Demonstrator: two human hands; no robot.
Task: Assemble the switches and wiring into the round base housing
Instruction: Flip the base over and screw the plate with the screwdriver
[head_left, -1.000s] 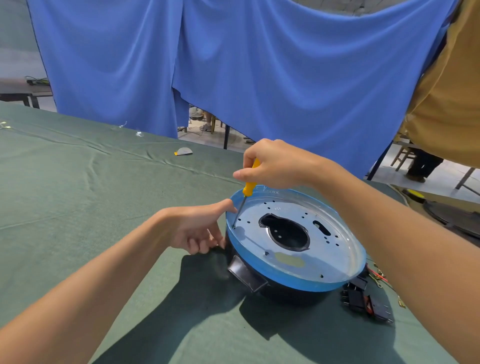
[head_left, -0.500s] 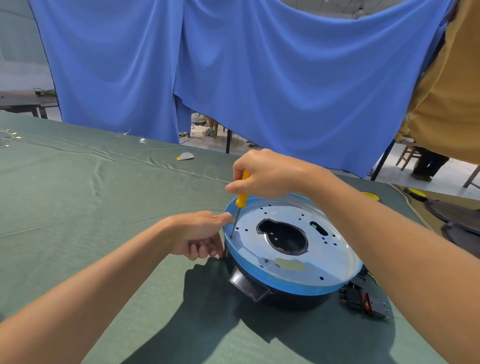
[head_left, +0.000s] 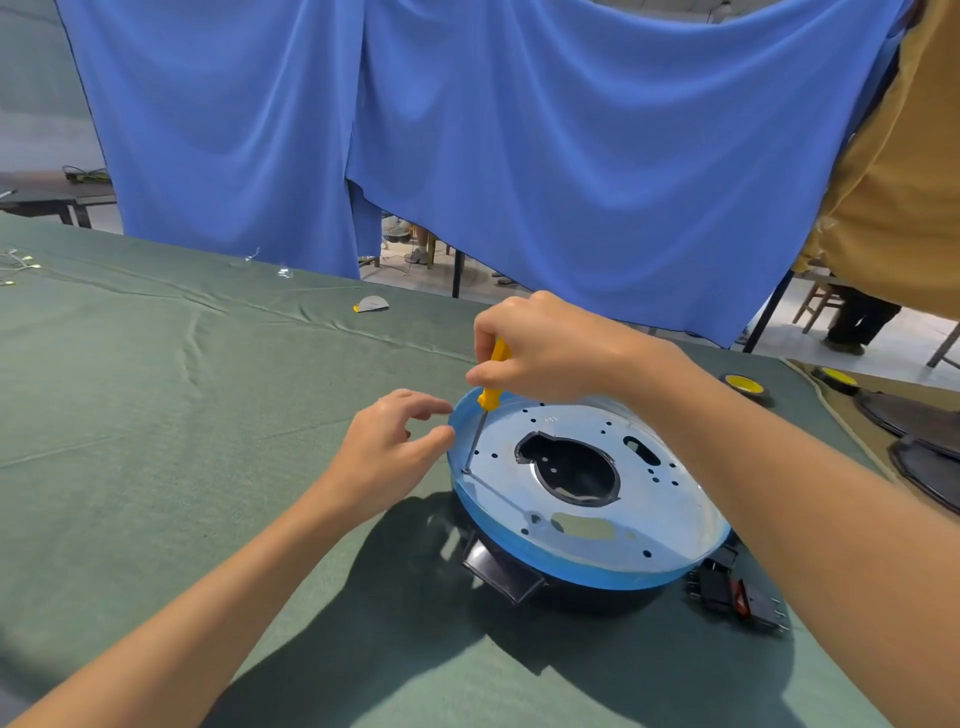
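Gripping a yellow screwdriver (head_left: 491, 387), fingers clamped on its handle, the right hand (head_left: 545, 348) sets the tip at the left edge of the round base housing (head_left: 587, 566) on the desk (head_left: 156, 415). The left hand (head_left: 384, 452) hovers beside the rim, fingers apart. The switches (head_left: 737, 597) lie outside at near right, apparently unfitted.

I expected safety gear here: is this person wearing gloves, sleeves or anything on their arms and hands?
No. The left hand and right hand are bare, without gloves or visible rings. Both forearms are uncovered to the frame's edge: no sleeve, watch or wristband shows.
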